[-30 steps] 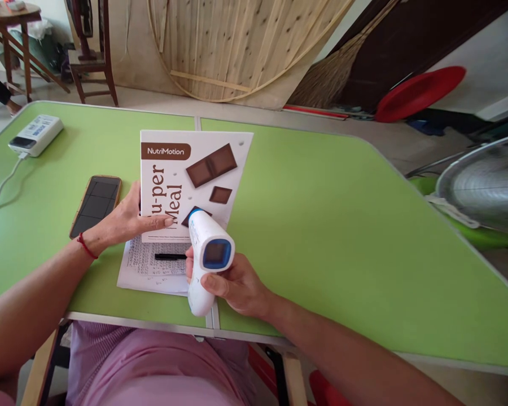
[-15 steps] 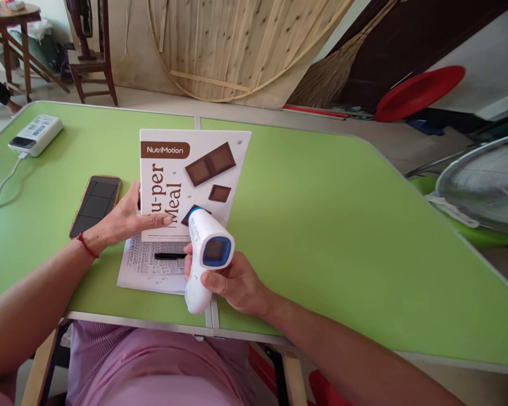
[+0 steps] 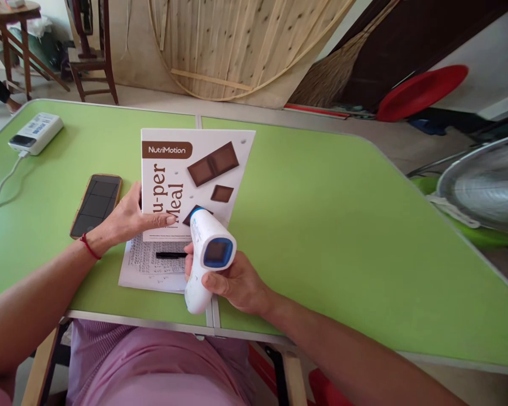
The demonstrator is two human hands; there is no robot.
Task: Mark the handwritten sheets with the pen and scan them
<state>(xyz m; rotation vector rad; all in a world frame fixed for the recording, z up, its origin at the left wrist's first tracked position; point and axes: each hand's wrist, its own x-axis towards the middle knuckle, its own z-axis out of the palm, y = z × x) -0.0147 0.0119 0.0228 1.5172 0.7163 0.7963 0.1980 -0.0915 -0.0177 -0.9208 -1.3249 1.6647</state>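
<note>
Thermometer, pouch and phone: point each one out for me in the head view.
thermometer (image 3: pixel 215 252), head view, on its blue-framed screen.
pouch (image 3: pixel 195 175), head view, on its white printed front.
phone (image 3: pixel 96 204), head view, on its dark screen.

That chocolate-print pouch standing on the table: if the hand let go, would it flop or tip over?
Probably tips. The pouch looks thin and flat, upright only with the left hand steadying its edge. It seems fairly stiff, since its face shows no sag. Likely light, as fingertips alone hold it.
</note>
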